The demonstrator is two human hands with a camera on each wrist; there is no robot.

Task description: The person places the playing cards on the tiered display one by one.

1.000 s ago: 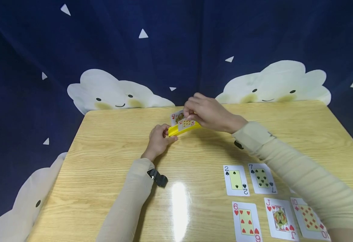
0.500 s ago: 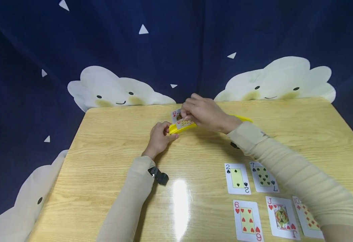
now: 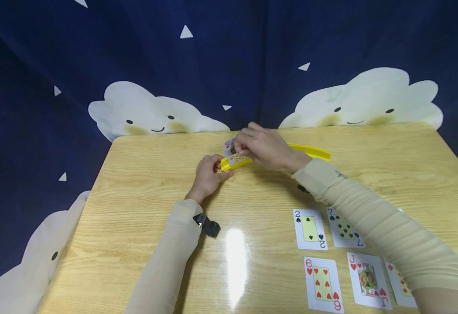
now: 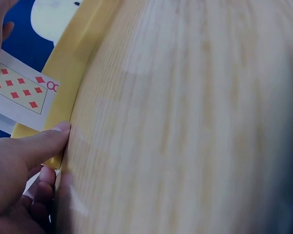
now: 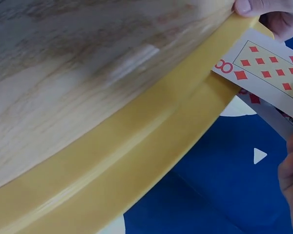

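We saw the eight of diamonds [image 5: 268,72] in the left part of the yellow rack [image 3: 311,151], before a queen [image 3: 227,147]. Our right hand [image 3: 264,146] pinched the eight; our left hand [image 3: 207,176] gripped the rack's left end. Near right, a two of spades [image 3: 310,229] lay on the table [image 3: 135,192].
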